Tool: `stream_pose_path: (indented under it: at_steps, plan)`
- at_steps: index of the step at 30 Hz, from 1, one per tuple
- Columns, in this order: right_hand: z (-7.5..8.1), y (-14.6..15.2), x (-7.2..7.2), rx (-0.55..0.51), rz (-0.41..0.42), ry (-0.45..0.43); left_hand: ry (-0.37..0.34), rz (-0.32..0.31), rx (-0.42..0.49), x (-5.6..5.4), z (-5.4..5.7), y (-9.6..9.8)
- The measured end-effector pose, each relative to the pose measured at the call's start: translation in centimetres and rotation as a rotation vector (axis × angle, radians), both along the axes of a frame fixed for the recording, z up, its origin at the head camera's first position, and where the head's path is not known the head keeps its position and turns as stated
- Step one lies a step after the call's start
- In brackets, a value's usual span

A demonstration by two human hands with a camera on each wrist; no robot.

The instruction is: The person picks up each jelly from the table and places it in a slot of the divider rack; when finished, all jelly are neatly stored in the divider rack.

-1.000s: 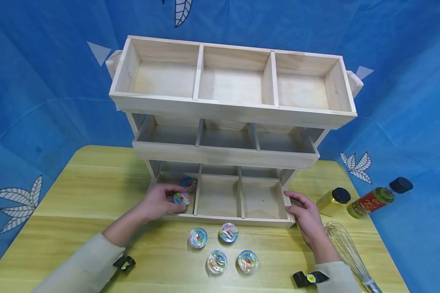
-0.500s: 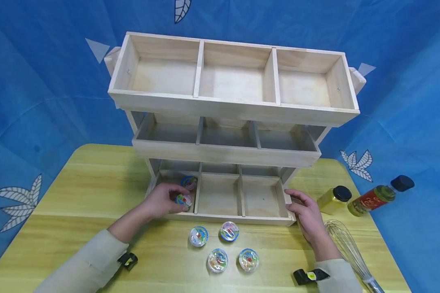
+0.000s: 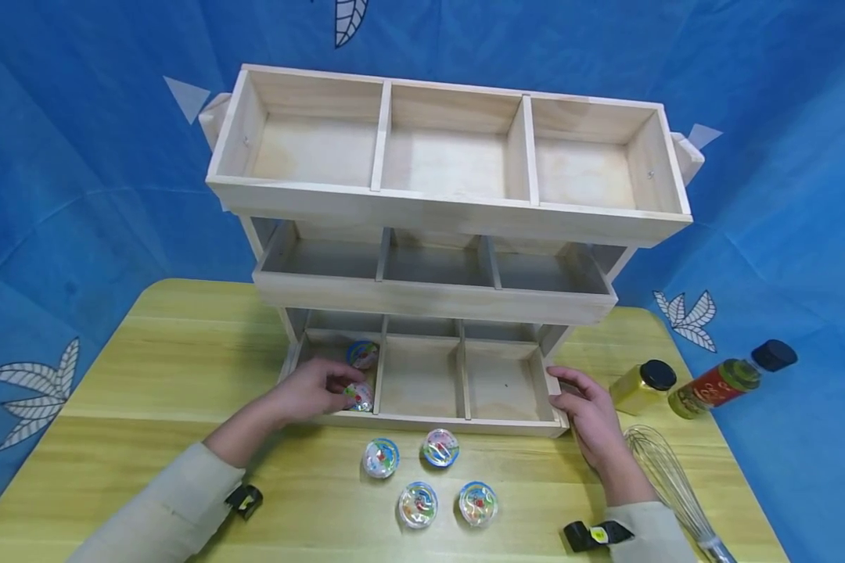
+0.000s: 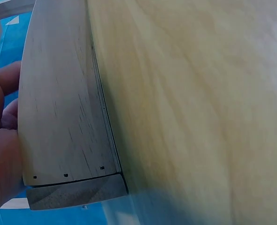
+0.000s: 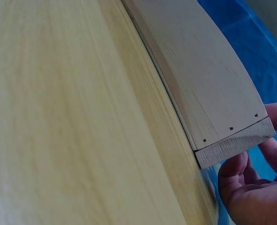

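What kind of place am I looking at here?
Probably a staged tabletop workspace: a blue patterned cloth hangs behind a wood-grain table, which bears a three-tier wooden rack.

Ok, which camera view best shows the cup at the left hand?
Head view: the cup shows its colourful top there, partly covered by the left hand. Both wrist views show the shelf's side but none of the cup.

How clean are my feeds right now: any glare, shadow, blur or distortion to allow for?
Head: mostly sharp, glints on the cup at the left grip, middle tier shaded under the brighter top tier; left wrist: dim, tabletop soft, though small holes in the side panel read clearly; right wrist: also dim, tabletop soft, opposite panel bowed along its outer edge, possibly lens distortion.
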State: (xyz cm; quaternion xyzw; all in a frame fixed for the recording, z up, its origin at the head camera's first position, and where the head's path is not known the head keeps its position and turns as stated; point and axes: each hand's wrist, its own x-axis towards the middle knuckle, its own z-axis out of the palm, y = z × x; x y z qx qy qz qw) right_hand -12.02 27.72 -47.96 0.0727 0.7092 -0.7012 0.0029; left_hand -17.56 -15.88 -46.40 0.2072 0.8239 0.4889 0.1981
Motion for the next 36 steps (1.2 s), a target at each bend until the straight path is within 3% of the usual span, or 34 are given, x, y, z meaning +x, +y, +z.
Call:
stream_pose_path:
  at_steps: [6, 12, 16, 20, 22, 24, 28, 32, 36]
  plan:
    - [0.0, 0.1, 0.0, -0.001, 0.0, 0.003, 0.004, -0.024, -0.002, 0.0, 0.1, 0.0]
    - [-0.1, 0.0, 0.1, -0.006, -0.003, 0.012, 0.119, 0.06, 0.004, 0.6, 0.6, 0.0]
    - [-0.1, 0.0, 0.1, -0.008, -0.003, 0.017, 0.262, 0.125, 0.018, 1.8, 1.3, 0.0]
    - [-0.1, 0.0, 0.1, -0.009, -0.004, 0.017, 0.485, 0.218, 0.14, 3.4, 2.3, 0.5]
    - [0.0, 0.0, 0.1, -0.008, -0.003, 0.019, 0.578, 0.227, 0.24, 4.3, 2.7, 0.8]
    - [0.0, 0.0, 0.1, -0.008, -0.004, 0.02, 0.63, 0.193, 0.321, 5.1, 3.1, 1.1]
    - [-0.2, 0.0, 0.2, -0.017, -0.005, 0.022, 0.603, 0.052, 0.386, 7.0, 3.4, 1.6]
    - [-0.3, 0.0, 0.2, -0.019, -0.006, 0.024, 0.464, -0.064, 0.348, 8.7, 3.0, 1.5]
    - [0.0, 0.0, 0.3, -0.001, -0.002, 0.02, 0.401, -0.148, 0.274, 9.4, 1.8, 1.3]
